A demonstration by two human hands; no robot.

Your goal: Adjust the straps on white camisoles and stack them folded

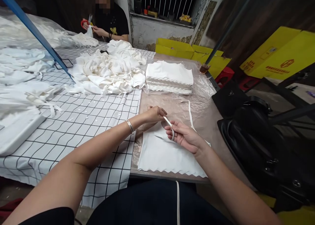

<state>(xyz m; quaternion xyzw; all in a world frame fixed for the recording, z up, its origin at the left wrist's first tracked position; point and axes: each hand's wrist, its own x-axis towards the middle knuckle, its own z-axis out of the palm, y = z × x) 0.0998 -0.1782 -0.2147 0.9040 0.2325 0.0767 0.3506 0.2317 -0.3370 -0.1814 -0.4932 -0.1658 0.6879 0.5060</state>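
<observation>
White fabric tape (pixel 169 121), narrow and floppy, is what both hands are on. The left hand (pixel 154 114) has its fingertips pressed together, pinching one end. The right hand (pixel 185 137) pinches it a bit further along between thumb and forefinger, with the other fingers loosely curled, so a short stretch runs between the two.

All this is on the near side of the stack of cut white pieces (pixel 169 74), just over a single flat white piece (pixel 159 156) with a zigzag edge. That piece lies on the plastic-covered tabletop (pixel 204 120), between the stack and the person. A longer strip trails over the plastic back toward the stack, but I can't tell if it's the same length of tape.

Handling-wise, my guess is it weighs next to nothing and has zero stiffness, so anything left unsupported will droop and twist. It's not fragile and probably not slippery. I'd pinch it on the flat faces close to the end, with the second grip nearby. The plastic looks slick, so the flat piece could slide.

Left of the stack there's a heap of loose white fabric (pixel 108 71) and a checked cloth (pixel 81 120). Beyond the heap, another person's hand holds red-handled scissors (pixel 84 22). A black bag (pixel 258 136) sits right of the stack, nearer the person.
</observation>
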